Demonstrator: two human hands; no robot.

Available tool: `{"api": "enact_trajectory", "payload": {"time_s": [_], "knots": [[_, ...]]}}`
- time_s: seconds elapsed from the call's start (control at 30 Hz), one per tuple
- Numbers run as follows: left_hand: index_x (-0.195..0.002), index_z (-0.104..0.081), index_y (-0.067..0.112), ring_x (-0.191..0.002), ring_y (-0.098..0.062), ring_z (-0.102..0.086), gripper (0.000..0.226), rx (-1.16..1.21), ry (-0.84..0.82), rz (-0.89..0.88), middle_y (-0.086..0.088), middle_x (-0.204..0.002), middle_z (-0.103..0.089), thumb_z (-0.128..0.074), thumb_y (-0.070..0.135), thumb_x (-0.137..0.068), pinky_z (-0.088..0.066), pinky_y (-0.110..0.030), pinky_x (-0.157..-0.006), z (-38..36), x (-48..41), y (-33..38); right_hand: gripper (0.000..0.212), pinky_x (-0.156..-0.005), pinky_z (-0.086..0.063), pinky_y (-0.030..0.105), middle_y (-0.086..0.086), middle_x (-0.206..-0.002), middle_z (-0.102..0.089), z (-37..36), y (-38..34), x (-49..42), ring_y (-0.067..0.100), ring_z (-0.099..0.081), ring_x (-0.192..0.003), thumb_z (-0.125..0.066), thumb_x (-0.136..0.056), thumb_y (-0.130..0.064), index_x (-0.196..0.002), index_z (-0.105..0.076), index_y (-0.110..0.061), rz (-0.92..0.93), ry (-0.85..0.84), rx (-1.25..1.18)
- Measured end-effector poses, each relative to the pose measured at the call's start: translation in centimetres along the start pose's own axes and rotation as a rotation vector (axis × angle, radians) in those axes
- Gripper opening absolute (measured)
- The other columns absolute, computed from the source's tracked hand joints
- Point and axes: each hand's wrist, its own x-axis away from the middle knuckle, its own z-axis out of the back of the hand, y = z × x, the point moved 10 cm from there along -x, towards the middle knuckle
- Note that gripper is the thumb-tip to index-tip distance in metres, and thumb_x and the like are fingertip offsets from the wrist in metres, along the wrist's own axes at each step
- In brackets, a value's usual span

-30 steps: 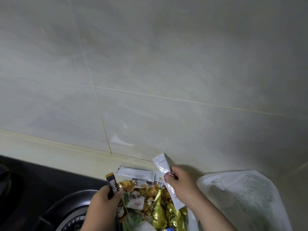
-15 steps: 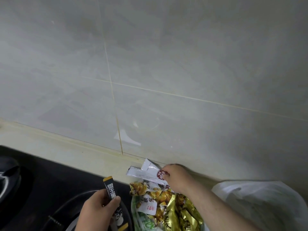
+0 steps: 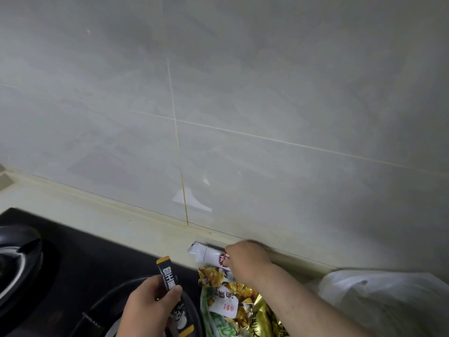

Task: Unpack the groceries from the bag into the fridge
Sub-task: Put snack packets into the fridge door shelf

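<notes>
Left hand (image 3: 148,310), lower frame: fingers (image 3: 175,291) and thumb curled tight around a black stick sachet (image 3: 170,285) with orange ends; the sachet's upper end stands clear above the fingers, its lower end runs out below the palm, over a dark round burner ring (image 3: 116,297) of the black hob (image 3: 73,263).

Snack packets (image 3: 230,302), yellow, green and gold, heaped just right of the left fingers and beneath the right forearm.

White plastic bag (image 3: 379,302), slumped on the counter well right of both hands.

Right hand (image 3: 247,260), beyond the heap: fingers closed on a white sachet (image 3: 209,255) with a red mark; the sachet's free end points left from the fingertips, low over the pale counter (image 3: 116,215).

Grey tiled wall (image 3: 267,93), beyond the right fingers, meeting the counter at a stained joint.
</notes>
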Motion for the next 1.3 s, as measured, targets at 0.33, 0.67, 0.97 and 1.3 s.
{"api": "enact_trajectory", "payload": {"time_s": [0.33,0.67,0.97,1.3], "knots": [[-0.087,-0.074,0.018,-0.070,-0.023,-0.068,0.008,0.064,0.003,-0.007,-0.009,-0.075,-0.071,-0.072,0.010,-0.085,-0.054,-0.032,-0.058,0.3,-0.2,-0.4,0.027,-0.061,-0.042,0.026,-0.001,-0.098,-0.060,0.5,0.3,1.2,0.016,-0.056,-0.084,-0.065,-0.091,-0.030,-0.111,-0.056,-0.015,-0.097,0.067,-0.318],[-0.081,-0.076,0.025,-0.064,-0.015,-0.060,0.018,0.080,-0.046,-0.105,-0.001,-0.068,-0.071,-0.074,0.007,-0.082,-0.050,-0.030,-0.066,1.2,0.7,1.0,0.018,-0.049,-0.037,0.019,-0.001,-0.074,-0.058,5.6,4.8,8.1,0.010,-0.050,-0.058,-0.058,-0.095,-0.030,-0.090,-0.066,-0.015,-0.225,0.193,-0.905],[-0.069,-0.065,-0.001,-0.053,-0.012,-0.047,0.015,0.193,-0.128,-0.170,-0.005,-0.054,-0.055,-0.076,-0.001,-0.078,-0.043,-0.029,-0.064,2.2,4.3,3.6,0.009,-0.071,-0.048,0.031,0.005,-0.087,-0.073,4.7,8.0,19.4,0.018,-0.066,-0.081,-0.069,-0.090,-0.025,-0.089,-0.071,-0.016,-0.416,0.471,-1.350],[-0.072,-0.076,0.005,-0.060,-0.024,-0.052,0.014,0.385,-0.157,-0.135,-0.018,-0.061,-0.059,-0.071,-0.002,-0.083,-0.044,-0.031,-0.060,6.1,11.1,3.3,0.004,-0.064,-0.053,0.034,0.004,-0.075,-0.075,4.7,1.3,25.1,0.015,-0.069,-0.064,-0.071,-0.088,-0.014,-0.090,-0.074,-0.013,-0.359,0.473,-1.460]]}}
